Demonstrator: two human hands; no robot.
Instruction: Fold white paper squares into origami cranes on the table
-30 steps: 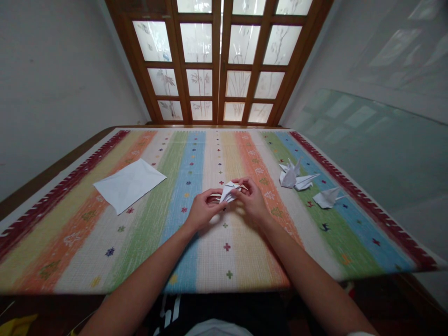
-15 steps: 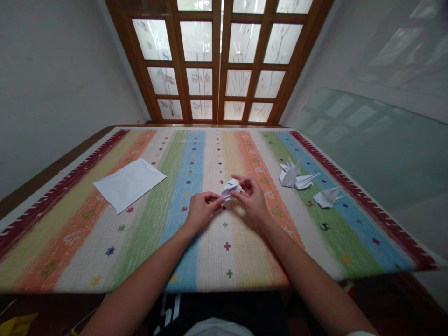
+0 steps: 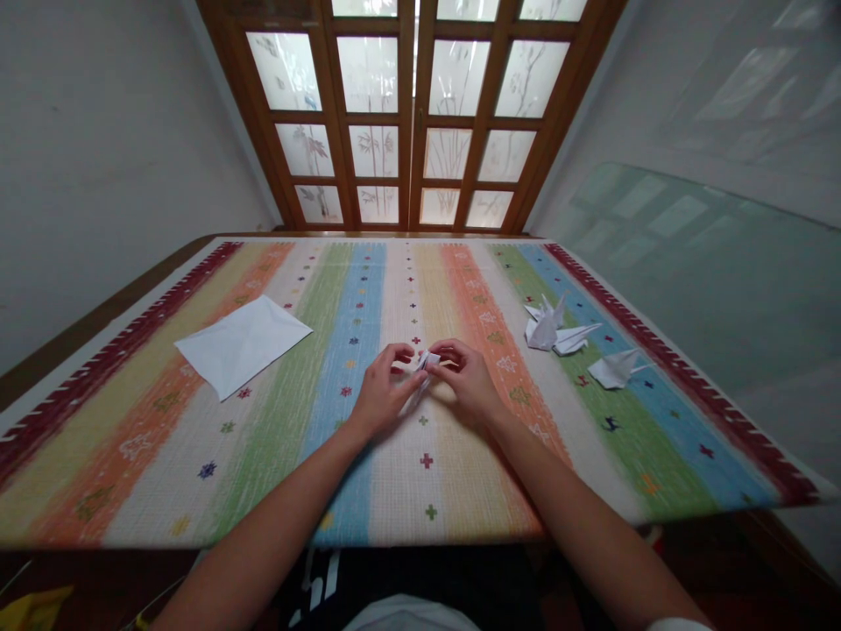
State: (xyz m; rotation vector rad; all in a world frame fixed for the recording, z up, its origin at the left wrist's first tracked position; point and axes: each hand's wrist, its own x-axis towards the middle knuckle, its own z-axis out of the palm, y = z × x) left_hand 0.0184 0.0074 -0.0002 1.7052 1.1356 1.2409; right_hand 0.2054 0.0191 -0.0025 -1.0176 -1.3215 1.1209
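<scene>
A small piece of folded white paper [image 3: 429,359] is held between my two hands over the middle of the striped cloth. My left hand [image 3: 386,387] pinches its near left side with thumb and fingers. On the right, my right hand [image 3: 465,377] grips it with the thumb in front and curled fingers behind. The fingers hide much of the paper, so its exact folds cannot be made out.
Several folded paper cranes [image 3: 544,329] sit on the right, one apart [image 3: 616,370] closer to me. White paper sheets [image 3: 243,343] lie on the left. The striped tablecloth [image 3: 426,491] covers the table; a glass board [image 3: 696,272] leans at the right wall.
The folded paper has turned and shows less of itself between my fingers. My left fingers have risen and curled around it, and my right hand has shifted slightly left and nearer to me.
</scene>
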